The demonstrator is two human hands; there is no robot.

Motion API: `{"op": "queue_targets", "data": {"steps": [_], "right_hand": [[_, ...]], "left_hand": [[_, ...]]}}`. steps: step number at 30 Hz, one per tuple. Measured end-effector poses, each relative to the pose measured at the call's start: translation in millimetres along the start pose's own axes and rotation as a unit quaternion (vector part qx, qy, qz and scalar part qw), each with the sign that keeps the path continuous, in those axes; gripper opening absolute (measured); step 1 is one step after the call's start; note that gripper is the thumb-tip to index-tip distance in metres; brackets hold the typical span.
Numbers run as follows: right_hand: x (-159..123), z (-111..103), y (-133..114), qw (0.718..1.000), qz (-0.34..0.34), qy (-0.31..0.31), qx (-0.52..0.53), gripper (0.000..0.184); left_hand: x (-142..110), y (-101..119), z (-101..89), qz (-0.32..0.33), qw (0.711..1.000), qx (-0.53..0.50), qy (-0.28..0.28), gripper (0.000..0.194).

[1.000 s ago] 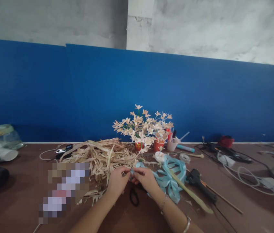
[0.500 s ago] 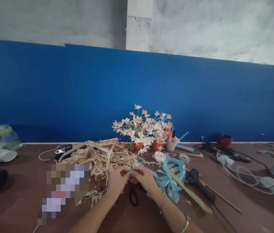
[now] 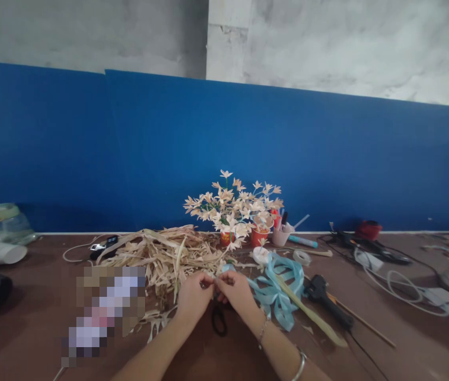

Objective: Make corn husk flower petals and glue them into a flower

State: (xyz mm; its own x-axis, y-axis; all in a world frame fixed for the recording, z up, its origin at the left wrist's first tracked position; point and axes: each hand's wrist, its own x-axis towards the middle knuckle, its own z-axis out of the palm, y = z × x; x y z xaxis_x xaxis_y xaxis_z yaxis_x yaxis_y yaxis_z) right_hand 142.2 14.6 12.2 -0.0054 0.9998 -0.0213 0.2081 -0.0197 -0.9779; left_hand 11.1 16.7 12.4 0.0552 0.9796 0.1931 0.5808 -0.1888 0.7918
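Observation:
My left hand (image 3: 196, 295) and my right hand (image 3: 237, 292) meet fingertip to fingertip low in the middle, both closed in a pinch. Light blue ribbon (image 3: 228, 268) shows at the right fingers and lies in a loose heap (image 3: 284, 280) beyond that wrist. Whatever sits between the left fingertips is too small and covered to make out. Just below the hands, the black loop handle (image 3: 219, 321) of a tool, perhaps scissors, rests on the table. A pile of dry pale husk strips (image 3: 169, 256) spreads behind my left hand.
Pale husk flowers (image 3: 230, 206) stand in red cups (image 3: 260, 236) at the back. To the right lie a yellow-green strip (image 3: 312, 312), a black glue gun (image 3: 328, 304), a thin stick (image 3: 367, 324) and cables. A glass jar (image 3: 10, 225) and paper cup (image 3: 0, 253) are far left.
The fingertips of both hands have come closer together, and the bluish bit that showed between them is now covered. Both arms stay almost in place.

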Motion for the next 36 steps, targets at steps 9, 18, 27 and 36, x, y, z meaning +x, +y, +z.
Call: {"op": "queue_targets", "data": {"steps": [9, 18, 27, 36], "right_hand": [[-0.5, 1.1, -0.4, 1.000, -0.004, 0.007, -0.017, 0.024], [3.5, -0.4, 7.3, 1.000, -0.015, -0.008, 0.000, 0.031], [0.5, -20.7, -0.2, 0.991, -0.089, 0.079, -0.066, 0.031], [-17.6, -37.1, -32.8, 0.924, -0.134, -0.006, -0.358, 0.037]], "left_hand": [[0.6, -0.9, 0.9, 0.000, 1.000, -0.020, -0.010, 0.016], [3.0, -4.9, 1.0, 0.001, 0.999, -0.046, -0.021, 0.018], [10.2, -9.7, 1.4, -0.058, 0.987, -0.152, -0.022, 0.022], [15.6, -20.8, 2.2, -0.074, 0.974, -0.213, -0.004, 0.026]]}}
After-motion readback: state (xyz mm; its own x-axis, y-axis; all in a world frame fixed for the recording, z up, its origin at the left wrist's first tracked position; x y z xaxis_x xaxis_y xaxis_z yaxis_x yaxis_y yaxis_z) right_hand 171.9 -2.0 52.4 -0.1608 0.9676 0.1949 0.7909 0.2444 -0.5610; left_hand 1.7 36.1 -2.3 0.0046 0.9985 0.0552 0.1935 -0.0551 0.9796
